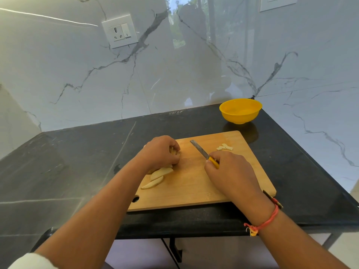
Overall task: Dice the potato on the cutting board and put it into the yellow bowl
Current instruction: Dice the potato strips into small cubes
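one right hand (229,169) curled, knife (199,149) gripped

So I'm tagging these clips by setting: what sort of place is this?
Most likely a home kitchen: a dark stone counter against a marble-look wall, a socket, and a board with cut potato, a knife and a yellow bowl.

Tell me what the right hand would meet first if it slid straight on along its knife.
Probably nothing: the right hand, knife leading, clears the left hand over bare cutting board.
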`<state>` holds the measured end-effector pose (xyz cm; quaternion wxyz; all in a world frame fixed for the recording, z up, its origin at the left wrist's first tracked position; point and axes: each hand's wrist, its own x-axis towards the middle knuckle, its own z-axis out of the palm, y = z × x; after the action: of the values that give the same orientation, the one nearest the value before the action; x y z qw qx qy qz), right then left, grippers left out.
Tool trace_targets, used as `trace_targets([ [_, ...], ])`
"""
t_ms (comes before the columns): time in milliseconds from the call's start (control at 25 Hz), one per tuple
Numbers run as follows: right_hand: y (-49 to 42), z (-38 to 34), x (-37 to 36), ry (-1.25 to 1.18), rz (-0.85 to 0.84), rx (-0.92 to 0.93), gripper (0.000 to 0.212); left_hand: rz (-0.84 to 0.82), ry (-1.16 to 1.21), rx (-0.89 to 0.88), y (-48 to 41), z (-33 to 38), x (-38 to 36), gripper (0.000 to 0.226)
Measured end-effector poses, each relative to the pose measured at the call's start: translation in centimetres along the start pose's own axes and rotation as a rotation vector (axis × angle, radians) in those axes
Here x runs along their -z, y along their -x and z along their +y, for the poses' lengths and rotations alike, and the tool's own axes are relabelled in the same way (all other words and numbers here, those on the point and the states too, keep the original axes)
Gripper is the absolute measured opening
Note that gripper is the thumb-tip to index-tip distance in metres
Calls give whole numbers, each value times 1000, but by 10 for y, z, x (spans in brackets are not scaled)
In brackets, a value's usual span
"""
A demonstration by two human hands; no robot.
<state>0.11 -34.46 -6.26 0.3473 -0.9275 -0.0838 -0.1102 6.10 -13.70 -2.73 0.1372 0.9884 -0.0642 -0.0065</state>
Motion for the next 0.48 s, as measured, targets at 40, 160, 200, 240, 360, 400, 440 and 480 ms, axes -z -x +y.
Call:
trace_targets([
  [40,0,0,0,-3,-1,3,30,14,6,-3,0,1,0,29],
  [160,0,1,0,-14,-5,6,30,55,23,-14,1,1,2,26],
  [200,1,1,1,-15,-3,6,29,75,37,-16,1,1,2,25],
  [240,1,1,1,-15,-2,7,29,99,51,-17,1,0,2,25],
  [360,1,1,1,-16,1,9,29,177,64,-17,-1,1,1,25],
  [400,1,1,1,-17,3,9,29,202,74,-10,-1,2,1,26],
  [440,1,1,1,-18,4,10,28,222,91,-2,-2,2,-1,26],
  [480,1,1,1,-18,6,10,28,244,116,6,-3,3,-2,26],
])
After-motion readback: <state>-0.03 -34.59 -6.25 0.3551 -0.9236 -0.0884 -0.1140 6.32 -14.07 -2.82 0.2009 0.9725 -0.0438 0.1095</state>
